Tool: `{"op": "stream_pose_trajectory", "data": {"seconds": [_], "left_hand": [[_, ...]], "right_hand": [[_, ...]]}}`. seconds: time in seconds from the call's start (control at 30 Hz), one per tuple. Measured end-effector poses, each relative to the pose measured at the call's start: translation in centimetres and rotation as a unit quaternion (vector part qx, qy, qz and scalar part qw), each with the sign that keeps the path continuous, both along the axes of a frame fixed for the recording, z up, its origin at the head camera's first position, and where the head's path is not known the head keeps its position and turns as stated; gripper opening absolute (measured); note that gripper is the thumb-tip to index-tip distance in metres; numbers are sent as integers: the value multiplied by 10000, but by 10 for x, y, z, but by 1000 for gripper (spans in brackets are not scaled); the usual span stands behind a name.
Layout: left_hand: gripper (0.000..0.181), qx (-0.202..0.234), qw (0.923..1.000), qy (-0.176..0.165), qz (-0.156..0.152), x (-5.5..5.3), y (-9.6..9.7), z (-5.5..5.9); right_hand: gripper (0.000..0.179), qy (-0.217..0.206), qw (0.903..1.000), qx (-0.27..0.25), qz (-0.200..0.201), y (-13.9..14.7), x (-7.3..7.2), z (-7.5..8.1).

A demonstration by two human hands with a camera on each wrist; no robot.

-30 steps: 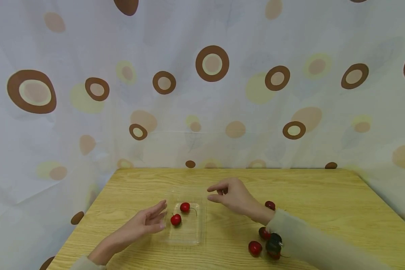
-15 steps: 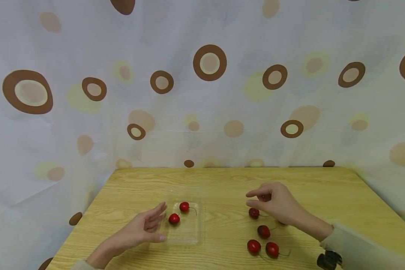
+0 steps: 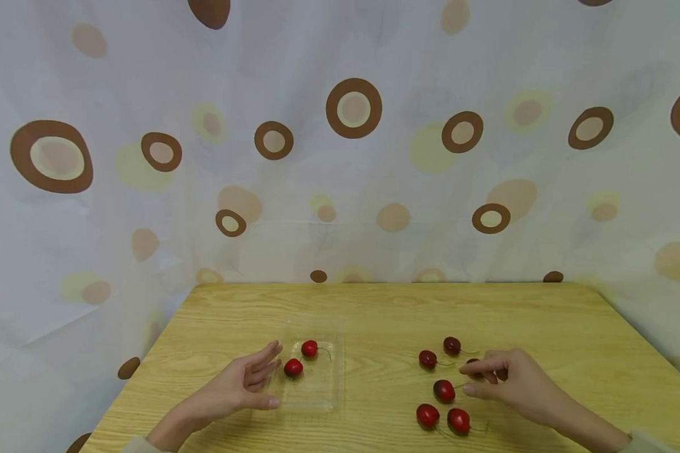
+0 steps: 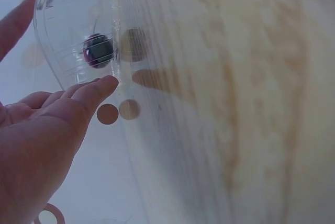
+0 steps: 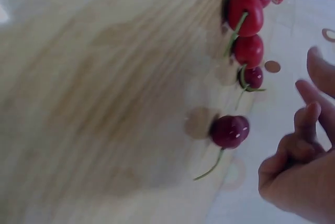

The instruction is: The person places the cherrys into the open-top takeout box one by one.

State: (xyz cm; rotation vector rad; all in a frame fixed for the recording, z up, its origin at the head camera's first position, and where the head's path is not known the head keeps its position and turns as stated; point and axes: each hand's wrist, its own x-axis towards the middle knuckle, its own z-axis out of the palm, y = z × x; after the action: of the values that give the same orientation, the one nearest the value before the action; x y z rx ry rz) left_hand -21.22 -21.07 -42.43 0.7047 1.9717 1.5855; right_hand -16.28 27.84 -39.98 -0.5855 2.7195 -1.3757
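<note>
A clear plastic box (image 3: 311, 402) stands on the table in the head view, with two red cherries, one (image 3: 310, 348) behind the other (image 3: 293, 367), inside it. Beside its left wall is my left hand (image 3: 226, 390), fingers extended and thumb apart; in the left wrist view the fingertips (image 4: 107, 82) come right up to the clear plastic. Over on the right lie several cherries (image 3: 444, 391) with stems. My right hand (image 3: 512, 387) hovers at their right side, thumb and index finger apart and nothing between them. It partly covers one dark cherry (image 3: 474, 363).
The wood-grain table (image 3: 374, 308) reaches back to a patterned curtain (image 3: 294, 182) with brown rings. Two dark cherries, one (image 3: 452, 345) farther back than the other (image 3: 427, 359), lie behind the rest of the loose ones. Thin stems point mostly rightward.
My right hand has moved from beside the box to the right and down toward the loose cherries, which its arm partly covered before. My left hand has stayed by the box.
</note>
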Motion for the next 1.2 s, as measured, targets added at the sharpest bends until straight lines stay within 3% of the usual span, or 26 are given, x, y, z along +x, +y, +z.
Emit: {"op": "stream_pose_trajectory", "data": {"seconds": [0.3, 0.5, 0.6, 0.97, 1.2], "left_hand": [[95, 16, 10000, 50, -34, -2, 1, 2], [94, 23, 10000, -73, -29, -2, 1, 3], [94, 26, 9999, -123, -28, -1, 1, 4], [95, 75, 9998, -193, -10, 1, 1, 4], [93, 20, 9999, -97, 21, 1, 0, 1]], "right_hand": [[26, -360, 9984, -211, 375, 21, 14, -22], [27, -995, 9888, -689, 874, 30, 21, -37], [27, -999, 9870, -700, 1048, 33, 23, -43], [27, -1396, 9864, -565, 658, 29, 26, -45], [25, -1191, 9896, -443, 676, 26, 28, -45]]}}
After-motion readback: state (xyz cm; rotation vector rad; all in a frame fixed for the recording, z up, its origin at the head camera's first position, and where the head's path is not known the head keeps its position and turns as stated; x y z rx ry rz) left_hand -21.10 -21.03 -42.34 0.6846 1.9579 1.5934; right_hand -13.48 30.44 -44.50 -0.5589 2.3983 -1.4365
